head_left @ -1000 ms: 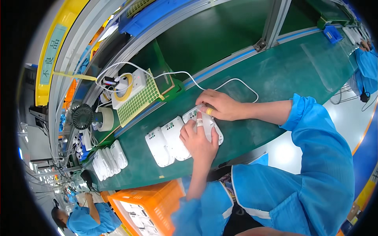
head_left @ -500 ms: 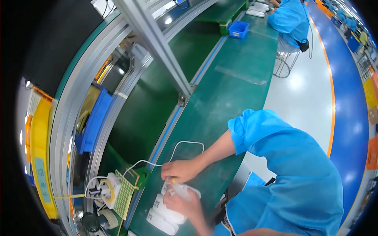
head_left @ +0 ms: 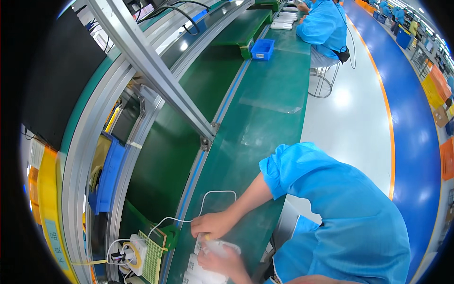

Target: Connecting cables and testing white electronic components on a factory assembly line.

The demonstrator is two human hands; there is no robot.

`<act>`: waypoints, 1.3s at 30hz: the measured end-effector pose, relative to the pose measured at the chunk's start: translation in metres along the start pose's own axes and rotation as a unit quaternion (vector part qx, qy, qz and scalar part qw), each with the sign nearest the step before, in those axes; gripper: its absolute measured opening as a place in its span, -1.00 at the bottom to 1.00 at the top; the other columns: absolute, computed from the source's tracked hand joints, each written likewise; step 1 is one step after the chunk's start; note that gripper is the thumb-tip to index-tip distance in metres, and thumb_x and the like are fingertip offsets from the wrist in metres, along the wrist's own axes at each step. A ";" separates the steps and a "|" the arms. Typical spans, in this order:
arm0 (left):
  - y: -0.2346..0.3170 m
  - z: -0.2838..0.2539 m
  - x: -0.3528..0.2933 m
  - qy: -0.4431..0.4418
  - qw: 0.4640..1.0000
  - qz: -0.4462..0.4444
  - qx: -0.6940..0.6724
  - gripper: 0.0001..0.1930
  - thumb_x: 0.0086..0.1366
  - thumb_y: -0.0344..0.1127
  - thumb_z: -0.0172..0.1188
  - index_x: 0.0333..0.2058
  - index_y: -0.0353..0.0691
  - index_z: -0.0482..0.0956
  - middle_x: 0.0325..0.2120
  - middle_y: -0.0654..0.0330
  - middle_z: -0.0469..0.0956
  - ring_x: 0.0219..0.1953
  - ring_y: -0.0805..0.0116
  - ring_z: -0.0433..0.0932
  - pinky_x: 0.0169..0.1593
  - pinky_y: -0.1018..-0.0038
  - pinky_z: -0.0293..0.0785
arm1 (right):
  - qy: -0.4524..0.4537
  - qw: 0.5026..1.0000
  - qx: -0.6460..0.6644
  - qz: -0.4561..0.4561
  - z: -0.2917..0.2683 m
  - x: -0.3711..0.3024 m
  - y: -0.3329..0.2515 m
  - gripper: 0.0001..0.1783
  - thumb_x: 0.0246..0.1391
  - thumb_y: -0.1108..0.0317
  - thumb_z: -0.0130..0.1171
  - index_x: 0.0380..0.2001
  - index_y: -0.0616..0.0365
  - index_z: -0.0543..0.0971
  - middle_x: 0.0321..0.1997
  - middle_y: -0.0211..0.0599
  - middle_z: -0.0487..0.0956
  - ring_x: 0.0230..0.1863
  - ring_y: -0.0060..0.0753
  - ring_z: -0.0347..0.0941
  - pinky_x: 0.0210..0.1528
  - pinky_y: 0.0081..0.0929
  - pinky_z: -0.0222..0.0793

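Note:
My left hand [head_left: 221, 261] is closed around a white oblong plastic unit [head_left: 222, 247], blurred by motion. Just beyond it, my right hand [head_left: 213, 225] rests low over the green bench, its fingers bent down at the unit's far end. A small yellow piece [head_left: 207, 236] shows under the right fingertips; what it belongs to is hidden. A thin white cable [head_left: 204, 202] runs in from the left, loops beside the right hand and passes toward the forearm. More white units [head_left: 201, 273] with dark printed marks lie side by side under and next to my left hand.
A white power socket [head_left: 137, 255] with plugs stands by a yellow-green grid panel [head_left: 152, 260]. A metal post [head_left: 161, 80] rises beside the green bench [head_left: 265, 123]. Farther along are a blue bin [head_left: 263, 49] and a seated co-worker [head_left: 324, 28] in blue.
The whole view has shifted, so the bench and my hands sit lower in the picture. Both hands stay together at the same white unit, with little visible change in grip.

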State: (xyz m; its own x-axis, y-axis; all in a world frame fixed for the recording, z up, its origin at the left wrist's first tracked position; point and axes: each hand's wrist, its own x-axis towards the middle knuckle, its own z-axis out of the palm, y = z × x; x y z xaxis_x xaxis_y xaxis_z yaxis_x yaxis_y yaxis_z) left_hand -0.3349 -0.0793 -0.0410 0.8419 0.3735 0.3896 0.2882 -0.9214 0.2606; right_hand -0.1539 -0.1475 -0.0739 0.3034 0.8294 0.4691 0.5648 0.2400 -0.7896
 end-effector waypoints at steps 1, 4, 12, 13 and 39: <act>0.000 0.001 0.000 0.000 1.000 0.003 -0.002 -0.35 0.17 -0.07 0.22 0.14 -0.41 0.46 -0.01 -0.19 0.38 0.07 -0.22 0.33 0.12 -0.06 0.23 | -0.002 1.000 0.002 -0.002 0.001 0.000 0.001 -0.73 0.09 0.36 0.24 -0.16 0.22 0.49 -0.12 -0.04 0.51 0.03 0.07 0.42 0.01 -0.09 0.44; -0.002 0.003 -0.001 -0.005 1.000 -0.006 0.008 -0.33 0.18 -0.03 0.19 0.15 -0.41 0.46 -0.01 -0.19 0.39 0.07 -0.22 0.33 0.12 -0.06 0.24 | 0.000 1.000 -0.005 -0.010 0.001 -0.001 0.003 -0.72 0.09 0.35 0.24 -0.16 0.22 0.49 -0.12 -0.06 0.50 0.02 0.06 0.42 0.00 -0.09 0.44; -0.005 0.004 -0.001 0.002 1.000 0.006 0.020 -0.27 0.11 -0.03 0.16 0.25 -0.23 0.43 -0.07 -0.15 0.41 0.01 -0.19 0.36 0.11 -0.02 0.25 | 0.000 1.000 -0.011 -0.017 0.001 -0.001 0.003 -0.71 0.06 0.35 0.26 -0.16 0.21 0.49 -0.12 -0.07 0.50 0.01 0.06 0.42 -0.01 -0.09 0.44; -0.004 0.004 -0.001 0.002 1.000 0.006 0.021 -0.27 0.11 -0.03 0.16 0.25 -0.23 0.43 -0.07 -0.15 0.41 0.01 -0.19 0.36 0.11 -0.02 0.25 | 0.001 1.000 -0.009 -0.016 0.002 -0.002 0.003 -0.70 0.06 0.35 0.27 -0.16 0.21 0.49 -0.12 -0.06 0.50 0.01 0.06 0.43 -0.01 -0.09 0.44; 0.002 -0.001 0.001 -0.011 1.000 -0.007 0.014 -0.34 0.17 -0.03 0.18 0.14 -0.40 0.45 -0.01 -0.19 0.38 0.07 -0.21 0.32 0.11 -0.06 0.24 | -0.004 1.000 0.000 0.009 -0.002 0.000 -0.005 -0.73 0.07 0.39 0.24 -0.16 0.22 0.49 -0.11 -0.06 0.51 0.03 0.06 0.43 0.01 -0.08 0.44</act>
State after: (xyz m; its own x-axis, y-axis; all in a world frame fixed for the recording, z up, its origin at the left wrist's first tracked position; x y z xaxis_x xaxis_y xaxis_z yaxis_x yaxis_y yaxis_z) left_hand -0.3344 -0.0805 -0.0391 0.8477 0.3841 0.3659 0.3122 -0.9189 0.2413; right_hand -0.1553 -0.1498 -0.0689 0.3079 0.8371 0.4521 0.5591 0.2253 -0.7979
